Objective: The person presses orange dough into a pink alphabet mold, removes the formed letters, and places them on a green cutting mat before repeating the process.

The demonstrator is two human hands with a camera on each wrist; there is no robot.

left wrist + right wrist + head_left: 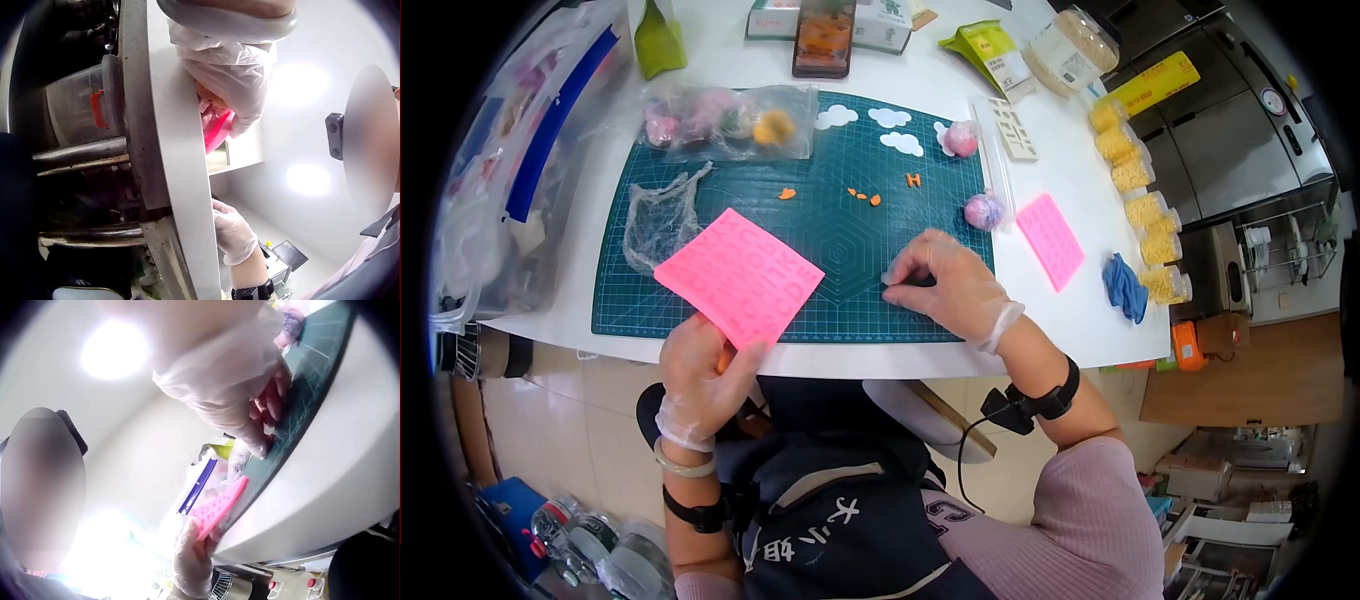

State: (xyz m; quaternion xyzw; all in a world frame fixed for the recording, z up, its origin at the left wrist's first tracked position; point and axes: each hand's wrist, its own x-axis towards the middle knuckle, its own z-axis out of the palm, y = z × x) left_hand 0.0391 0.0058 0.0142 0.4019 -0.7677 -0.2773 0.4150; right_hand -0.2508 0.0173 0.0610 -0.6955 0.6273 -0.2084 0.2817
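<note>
My gloved left hand (705, 365) grips a pink silicone letter mould (745, 275) by its near corner, tilted up over the mat's front edge. A bit of orange clay (724, 358) shows beside its thumb. My gloved right hand (955, 285) is low over the green cutting mat (840, 320), fingers loosely bent, with a gap between thumb and forefinger. In the right wrist view its fingertips (265, 450) are right at the mat. An orange letter H (913, 180) and several orange clay scraps (874, 200) lie farther back on the mat.
White cloud cutouts (902, 144), a bag of clay balls (730, 122) and crumpled plastic wrap (662, 222) lie on the mat. Two wrapped balls (983, 211), a second pink mould (1051, 241) and a blue cloth (1124, 288) are right. A plastic bin (500, 240) stands left; yellow-filled jars (1145, 210) line the right edge.
</note>
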